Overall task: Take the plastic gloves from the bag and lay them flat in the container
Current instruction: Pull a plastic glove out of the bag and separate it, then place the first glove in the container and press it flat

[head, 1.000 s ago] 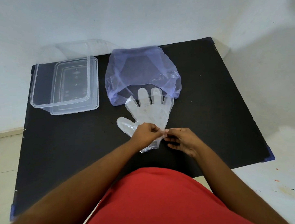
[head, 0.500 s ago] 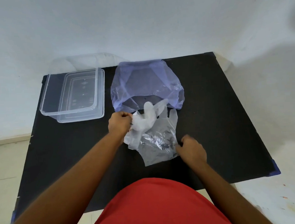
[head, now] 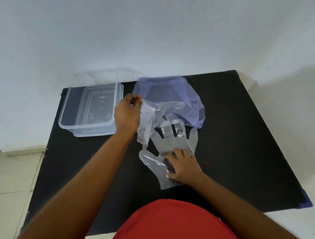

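Clear, crinkled lifted glove (head: 146, 125) hangs limp, pinched in left hand (head: 127, 113) between bag (head: 170, 93) and container (head: 91, 111). Flat glove (head: 172, 145) lies mid-table (head: 244, 133), fingers toward far edge, right hand (head: 184, 165) pressing it, fingers spread. Container near far-left corner.

1. The clear container (head: 91, 111) sits open-topped at the table's far left corner, nothing over its mouth; the left hand (head: 127, 115) hangs just beside its right wall.
2. A lifted glove (head: 146, 123) dangles from that hand, filling the gap between container and purple bag (head: 170, 99).
3. The right hand (head: 184, 167) presses a flat glove (head: 174, 144) mid-table, blocking the centre.
4. Bare black table (head: 244, 142) lies open to the right and along the near left.
5. The container appears to rest on its lid, though the clear plastic makes this uncertain.
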